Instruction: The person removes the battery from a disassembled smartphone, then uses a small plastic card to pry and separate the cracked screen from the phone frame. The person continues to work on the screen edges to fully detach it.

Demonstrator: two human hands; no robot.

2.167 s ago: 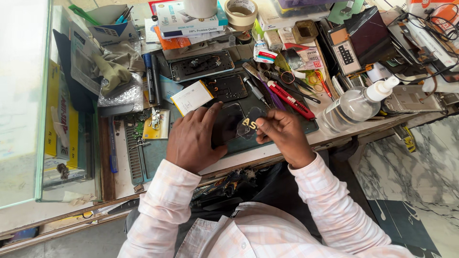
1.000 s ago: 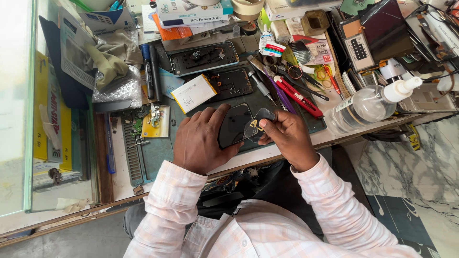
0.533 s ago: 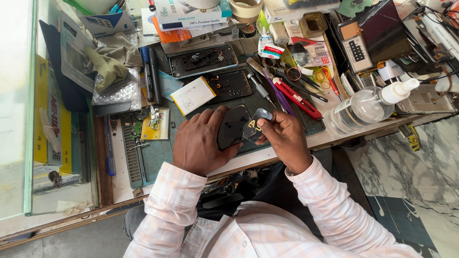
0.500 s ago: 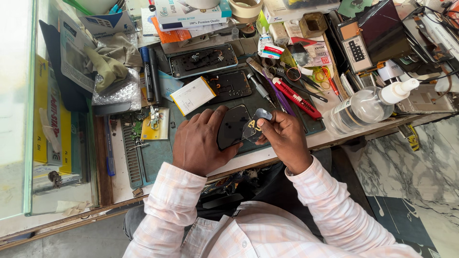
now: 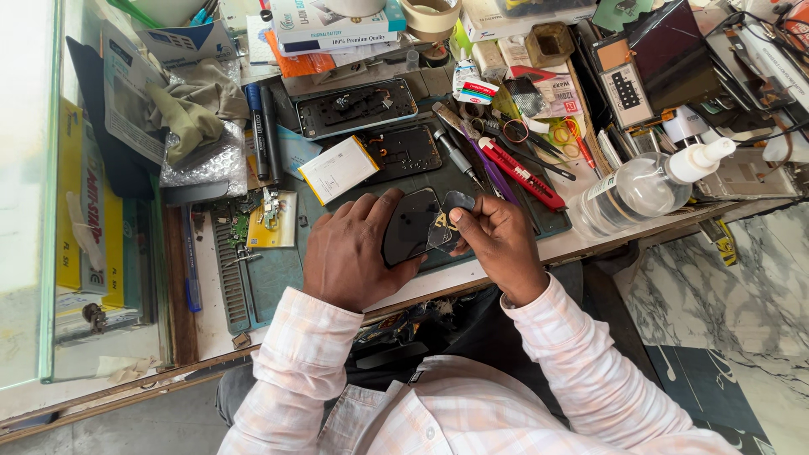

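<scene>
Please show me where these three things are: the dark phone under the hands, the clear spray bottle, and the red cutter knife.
dark phone (image 5: 409, 227), head view, on its glossy back.
clear spray bottle (image 5: 636, 190), head view, on its transparent body.
red cutter knife (image 5: 522, 175), head view, on the middle of its red handle.

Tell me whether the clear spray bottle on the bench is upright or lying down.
Lying down. The clear plastic spray bottle rests on its side on the cluttered workbench, its white nozzle pointing right, beyond the right hand.

The person wears a long-sleeved shirt (image 5: 438, 404) in pale pink-and-white check, cuffs buttoned at both wrists, over dark trousers (image 5: 472, 329); both hands are bare.
</scene>
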